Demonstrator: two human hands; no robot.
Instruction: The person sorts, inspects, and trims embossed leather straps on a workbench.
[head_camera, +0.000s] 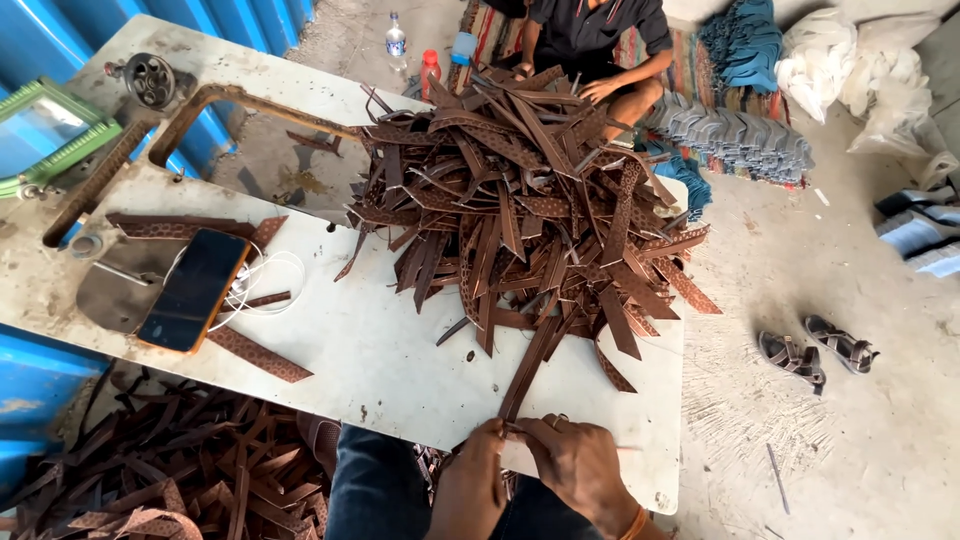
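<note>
At the bottom centre of the frame, both hands meet on one long brown strap (527, 375) at the near edge of the white table (380, 350). The left hand (470, 485) pinches the strap's near end between its fingers, and the right hand (575, 465) closes on the same end from the other side. The strap runs up the frame from the hands into the big pile of brown straps (520, 190), which covers the middle and upper centre of the table and hangs over its right edge.

Left of the pile, a dark phone (193, 290) lies on the table with a white cable (262, 280) coiled beside it, and a few loose straps lie around it. A cut-out opening in the table sits at upper left. Below the table, at lower left, more brown straps (170, 470) lie heaped on the floor.

At the top of the frame another person (590, 40) sits on the floor, one hand on the far side of the pile, with two bottles (412, 55) nearby. Stacks of blue-grey pieces (735, 130) lie to the right of that person. A pair of sandals (815, 355) sits on the concrete at right.
</note>
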